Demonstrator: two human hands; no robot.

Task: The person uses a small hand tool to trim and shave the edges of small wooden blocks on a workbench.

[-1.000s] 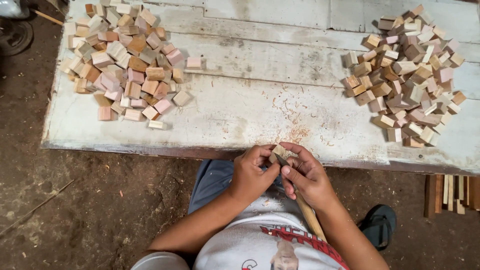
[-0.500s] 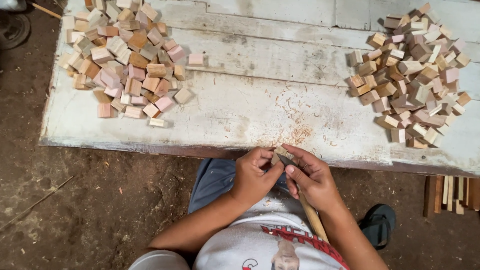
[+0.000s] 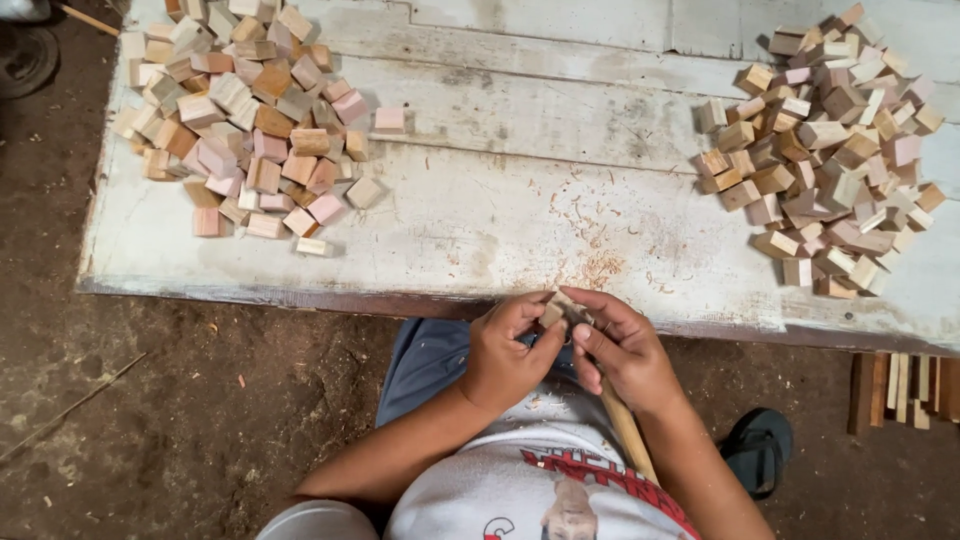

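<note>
- The left hand [image 3: 505,355] was curled closed around a small wooden block [image 3: 552,311], thumb and fingers pinching it just below the near edge of the counter [image 3: 480,220].
- The right hand [image 3: 625,350] met it from the other side, fingers bent over the same block and closed around a tool with a long wooden handle [image 3: 628,430]; the working end of the tool was hidden between the two hands.
- The handle ran down from the right hand towards the person's body, lying over the white printed shirt [image 3: 540,480].
- Both hands were touching each other over the person's lap, above blue jeans [image 3: 425,360].
- The block sat between the fingertips of both hands, close to the counter edge but not resting on it.
- The counter was a worn board with whitish, peeling paint; a scatter of fine wood shavings [image 3: 600,265] lay on it right in front of the hands.
- A heap of small wooden blocks [image 3: 240,110], pale, pinkish and brown, covered the far left part of the counter.
- A second heap of blocks [image 3: 830,150] lay on the right part, well apart from the first.
- One single block [image 3: 389,119] lay just beside the left heap, on its right side.
- The floor [image 3: 180,400] under the counter was bare dirt.
- A dark sandal [image 3: 757,450] showed on the dirt at the person's right.
- A few thin wooden strips [image 3: 905,385] lay on the ground under the right end of the counter.
</note>
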